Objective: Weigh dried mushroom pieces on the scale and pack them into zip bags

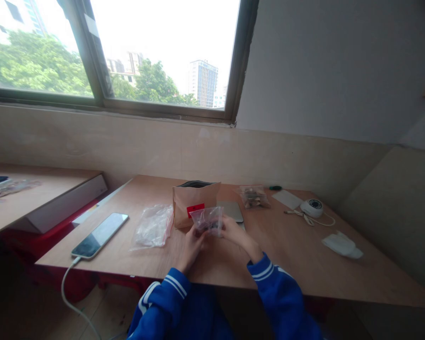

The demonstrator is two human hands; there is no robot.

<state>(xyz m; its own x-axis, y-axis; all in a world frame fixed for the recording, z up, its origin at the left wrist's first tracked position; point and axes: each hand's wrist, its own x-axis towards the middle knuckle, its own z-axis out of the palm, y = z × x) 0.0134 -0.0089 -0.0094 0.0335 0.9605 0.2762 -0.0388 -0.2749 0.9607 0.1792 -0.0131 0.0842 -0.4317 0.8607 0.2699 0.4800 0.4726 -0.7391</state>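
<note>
Between my two hands is a small clear zip bag (pixel 206 216) with some dark bits low inside it, too small to name. My left hand (pixel 192 243) grips its lower left side, fingers closed. On the right side, my right hand (pixel 232 230) pinches the bag near its edge. Just behind the bag stands an upright brown paper pouch (pixel 182 203) with a red label and its top open. A stack of empty clear zip bags (pixel 152 227) lies flat to the left of the pouch. A silver-grey flat object (pixel 233 210) shows partly behind my right hand.
A phone (pixel 99 236) with a charging cable lies at the left. Further back are a clear bag of brown pieces (pixel 254 197) and a green-handled tool (pixel 275 188). On the right are a white dome camera (pixel 311 208) with cables, a paper sheet (pixel 287 199) and a crumpled white wrapper (pixel 342 245).
</note>
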